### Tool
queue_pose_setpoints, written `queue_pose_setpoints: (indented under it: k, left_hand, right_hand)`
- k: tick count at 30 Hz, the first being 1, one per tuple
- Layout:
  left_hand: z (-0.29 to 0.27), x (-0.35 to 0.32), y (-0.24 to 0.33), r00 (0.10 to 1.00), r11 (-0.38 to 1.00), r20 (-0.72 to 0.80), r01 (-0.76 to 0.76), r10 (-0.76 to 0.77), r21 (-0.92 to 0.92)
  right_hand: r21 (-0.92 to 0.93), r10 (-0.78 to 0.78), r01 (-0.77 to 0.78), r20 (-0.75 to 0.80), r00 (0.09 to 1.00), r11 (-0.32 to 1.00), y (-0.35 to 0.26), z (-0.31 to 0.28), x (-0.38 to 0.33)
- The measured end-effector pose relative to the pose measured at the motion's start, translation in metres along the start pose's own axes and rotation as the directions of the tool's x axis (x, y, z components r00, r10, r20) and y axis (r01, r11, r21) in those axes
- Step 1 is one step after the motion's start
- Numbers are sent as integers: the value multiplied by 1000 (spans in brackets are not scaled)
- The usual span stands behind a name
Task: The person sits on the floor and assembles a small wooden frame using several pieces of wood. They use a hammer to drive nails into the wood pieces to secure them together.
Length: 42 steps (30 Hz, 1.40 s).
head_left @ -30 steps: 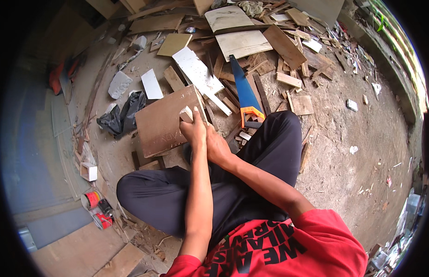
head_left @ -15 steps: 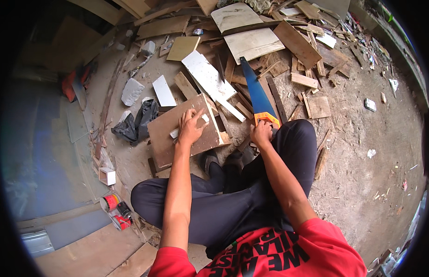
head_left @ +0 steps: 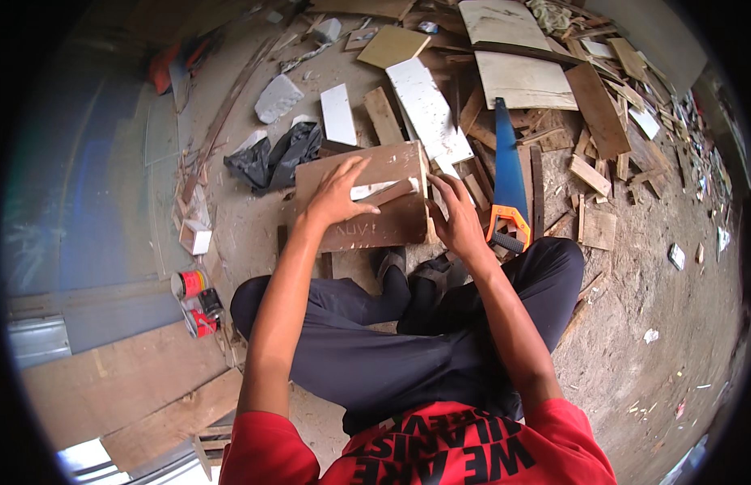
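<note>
In front of my legs a brown wooden box [head_left: 359,236] carries a small wood strip [head_left: 389,195] with a white side on its top face. My left hand [head_left: 337,194] rests over the top with fingers spread, its thumb beside the strip's left end. At the box's right edge, my right hand [head_left: 458,217] has its fingers apart and holds nothing. Farther right a handsaw [head_left: 509,166] with a blue blade and orange-black handle lies on the wood scraps, its handle near my right knee.
Beyond the box lie white boards [head_left: 428,105], a black plastic bag [head_left: 274,158] and a pale stone-like block [head_left: 278,99]. Scrap wood [head_left: 594,174] is piled at the far right. Red and black cans [head_left: 199,301] stand left of my knee, by a small white box [head_left: 195,237].
My right hand has let go of the saw and moved left to the box's edge. My left hand's fingers have spread off the strip, which now lies turned on the box.
</note>
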<state>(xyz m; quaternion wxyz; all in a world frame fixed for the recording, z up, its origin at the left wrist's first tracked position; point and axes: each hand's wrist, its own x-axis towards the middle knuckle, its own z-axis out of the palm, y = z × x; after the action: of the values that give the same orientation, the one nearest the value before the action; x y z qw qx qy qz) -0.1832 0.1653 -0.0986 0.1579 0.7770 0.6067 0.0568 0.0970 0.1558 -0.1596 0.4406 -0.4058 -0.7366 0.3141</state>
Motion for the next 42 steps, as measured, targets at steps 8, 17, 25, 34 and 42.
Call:
queue_pose_setpoints:
  k: [8,17,25,34,42]
  left_hand:
    - [49,-67,-45,922,913,-131,328,-366,-242]
    - [81,-65,-68,877,861,-288,229,-385,-454]
    - [73,-58,-56,874,872,-263,288,-408,-395]
    - [69,-55,-30,870,969,-428,231,-246,-87]
    - [94,-18,12,904,996,-427,56,-21,69]
  right_hand:
    - [-339,-169,255,264,950,905,5,50,35]
    - [-203,-54,113,276,960,973,3,44,40]
    - [-333,-219,305,271,937,893,-9,56,41]
    - [-372,118,-157,-127,985,915,43,11,34]
    - [-106,564,-670,-454,690,735,205,-57,-67]
